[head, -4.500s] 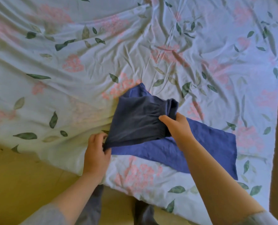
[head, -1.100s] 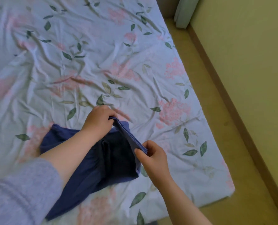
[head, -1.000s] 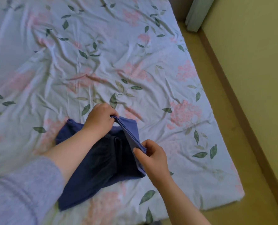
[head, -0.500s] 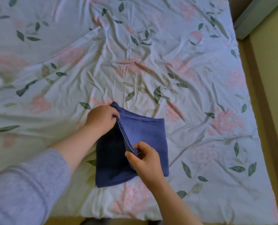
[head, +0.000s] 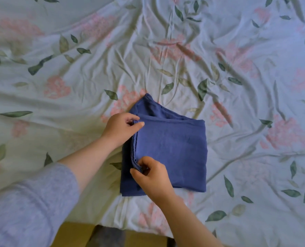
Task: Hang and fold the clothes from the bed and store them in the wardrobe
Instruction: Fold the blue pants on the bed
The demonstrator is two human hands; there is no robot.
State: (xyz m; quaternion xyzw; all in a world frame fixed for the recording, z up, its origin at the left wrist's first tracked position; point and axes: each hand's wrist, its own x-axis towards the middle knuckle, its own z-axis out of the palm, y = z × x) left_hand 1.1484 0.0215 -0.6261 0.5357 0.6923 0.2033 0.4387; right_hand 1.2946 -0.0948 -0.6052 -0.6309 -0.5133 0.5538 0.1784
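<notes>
— Wrinkled floral sheet (head: 59, 97) is covering the bed (head: 255, 220), and a strip of floor (head: 73, 232) is showing past its near edge. What is happening on it?
— Starting at the left, a grey sleeve (head: 23, 202) is reaching in. The left hand (head: 121, 127) is pinching the far end of the stacked layers, thumb and fingers closed on them.
— And the other one?
— The right hand (head: 151, 177) is gripping the near end of that same side, fingertips curled round the layered edges.
— Where is the garment lying?
— The garment (head: 171, 150), a blue one, is lying flat on the sheet, close to the bed's near edge and about midway along it. It is folded into a rough square, with one far corner sticking out unevenly.
— So which step is this?
— Folding, I'd say, and it is looking nearly done. Both hands seem to be squaring up the open edges.
— Next?
— Probably tucking in that stray corner, then sliding both hands under the bundle so it is lifting as one piece. The wardrobe is not showing here.
</notes>
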